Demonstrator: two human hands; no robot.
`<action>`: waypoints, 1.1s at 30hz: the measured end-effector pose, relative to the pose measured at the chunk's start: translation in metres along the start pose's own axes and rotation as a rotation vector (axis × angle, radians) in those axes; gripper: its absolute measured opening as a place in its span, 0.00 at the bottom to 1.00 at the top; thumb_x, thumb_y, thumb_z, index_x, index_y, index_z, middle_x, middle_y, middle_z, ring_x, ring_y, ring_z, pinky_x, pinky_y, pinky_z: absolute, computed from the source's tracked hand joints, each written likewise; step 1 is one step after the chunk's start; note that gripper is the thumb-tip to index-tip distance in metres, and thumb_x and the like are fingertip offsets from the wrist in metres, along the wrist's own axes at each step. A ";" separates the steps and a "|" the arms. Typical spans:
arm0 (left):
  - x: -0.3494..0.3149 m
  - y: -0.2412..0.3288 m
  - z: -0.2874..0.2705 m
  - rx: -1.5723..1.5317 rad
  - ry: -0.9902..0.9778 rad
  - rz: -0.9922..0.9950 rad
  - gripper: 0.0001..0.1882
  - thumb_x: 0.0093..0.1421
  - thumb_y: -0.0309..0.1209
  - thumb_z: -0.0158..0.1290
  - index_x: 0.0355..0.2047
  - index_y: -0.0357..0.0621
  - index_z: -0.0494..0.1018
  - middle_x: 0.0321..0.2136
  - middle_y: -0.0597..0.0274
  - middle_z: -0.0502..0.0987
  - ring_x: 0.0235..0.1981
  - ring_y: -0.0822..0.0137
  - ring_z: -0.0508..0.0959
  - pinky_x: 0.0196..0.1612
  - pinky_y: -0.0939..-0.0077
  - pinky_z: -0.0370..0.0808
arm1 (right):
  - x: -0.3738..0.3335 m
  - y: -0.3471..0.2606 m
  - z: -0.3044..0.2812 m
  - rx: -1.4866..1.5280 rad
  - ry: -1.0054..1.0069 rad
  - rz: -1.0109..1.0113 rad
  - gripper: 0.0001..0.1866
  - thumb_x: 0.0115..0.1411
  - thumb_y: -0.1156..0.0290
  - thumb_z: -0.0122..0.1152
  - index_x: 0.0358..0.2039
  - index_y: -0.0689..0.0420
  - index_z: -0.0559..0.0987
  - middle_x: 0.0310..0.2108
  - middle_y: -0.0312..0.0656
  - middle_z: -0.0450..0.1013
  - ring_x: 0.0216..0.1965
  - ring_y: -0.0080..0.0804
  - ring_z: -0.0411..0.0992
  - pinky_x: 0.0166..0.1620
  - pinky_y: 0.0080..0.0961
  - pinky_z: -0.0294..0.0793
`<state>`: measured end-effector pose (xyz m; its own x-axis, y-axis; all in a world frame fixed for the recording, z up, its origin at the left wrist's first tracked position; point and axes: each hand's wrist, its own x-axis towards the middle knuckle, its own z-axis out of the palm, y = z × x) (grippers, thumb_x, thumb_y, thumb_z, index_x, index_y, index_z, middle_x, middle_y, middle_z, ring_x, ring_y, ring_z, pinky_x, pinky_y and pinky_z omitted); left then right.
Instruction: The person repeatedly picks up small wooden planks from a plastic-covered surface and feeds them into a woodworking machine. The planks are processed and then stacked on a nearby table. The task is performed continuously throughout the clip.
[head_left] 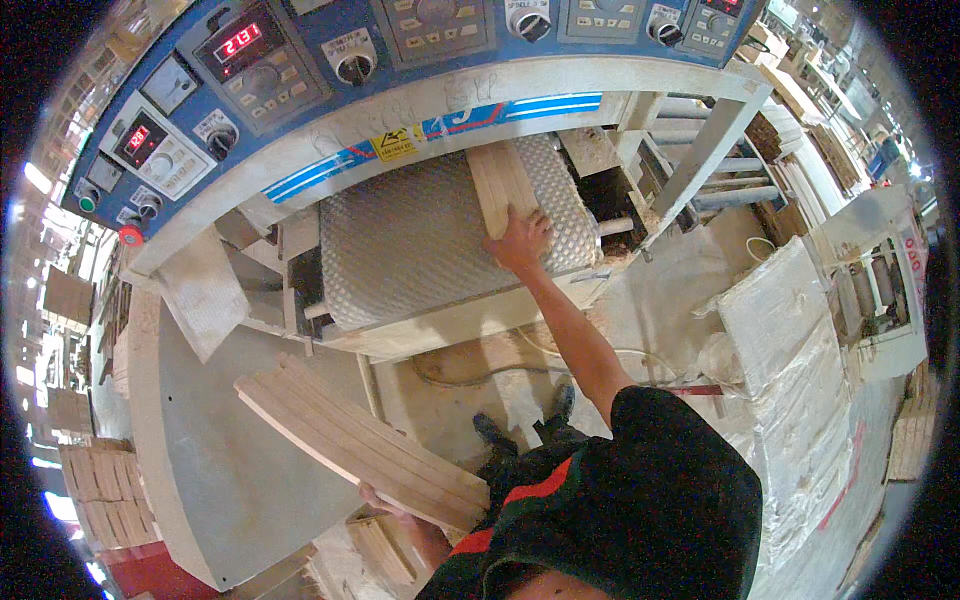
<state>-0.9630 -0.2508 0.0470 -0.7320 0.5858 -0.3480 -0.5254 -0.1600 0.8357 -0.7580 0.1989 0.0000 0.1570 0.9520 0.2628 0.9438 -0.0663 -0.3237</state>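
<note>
Now right hand (520, 243) flat on board (503, 185); left hand (385, 499) carrying board stack (360, 442).

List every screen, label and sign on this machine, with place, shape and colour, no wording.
Upper red-digit display: dark rectangular screen, blue control panel, upper left.
Lower red-digit display: small dark rectangle in a white meter box, panel's left end.
Yellow warning sticker: rectangular, on the white rim above the textured grey belt.
Blue striped label: long strip right of it.
</note>
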 end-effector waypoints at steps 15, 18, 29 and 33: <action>0.002 -0.003 0.011 0.029 -0.062 -0.005 0.35 0.55 0.43 0.52 0.59 0.40 0.60 0.41 0.56 0.72 0.38 0.61 0.73 0.40 0.71 0.73 | 0.051 -0.008 0.011 0.059 -0.159 -0.013 0.50 0.40 0.34 0.64 0.63 0.43 0.63 0.64 0.64 0.49 0.64 0.67 0.47 0.62 0.61 0.45; 0.005 -0.007 0.020 0.047 -0.093 -0.015 0.34 0.55 0.43 0.52 0.59 0.41 0.60 0.41 0.56 0.72 0.38 0.62 0.73 0.39 0.72 0.73 | 0.053 -0.002 0.010 0.159 -0.037 -0.026 0.48 0.42 0.34 0.62 0.61 0.47 0.65 0.62 0.66 0.51 0.63 0.68 0.48 0.62 0.62 0.46; 0.035 -0.052 0.117 0.192 -0.352 -0.070 0.34 0.56 0.42 0.52 0.60 0.41 0.60 0.40 0.57 0.72 0.37 0.63 0.73 0.38 0.74 0.73 | -0.220 0.079 -0.099 0.834 -0.954 -0.279 0.31 0.52 0.47 0.65 0.52 0.52 0.73 0.46 0.49 0.72 0.47 0.41 0.72 0.49 0.36 0.71; 0.034 -0.082 0.216 0.398 -0.459 -0.038 0.36 0.55 0.41 0.55 0.61 0.41 0.59 0.40 0.58 0.72 0.36 0.65 0.73 0.37 0.78 0.73 | -0.275 0.089 -0.133 1.367 -1.209 -0.085 0.42 0.58 0.47 0.58 0.65 0.55 0.54 0.57 0.50 0.63 0.56 0.40 0.64 0.58 0.35 0.62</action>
<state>-0.8512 -0.0465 0.0584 -0.4072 0.8823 -0.2362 -0.2803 0.1253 0.9517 -0.6783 -0.1083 0.0197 -0.7310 0.6497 -0.2088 -0.0335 -0.3397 -0.9399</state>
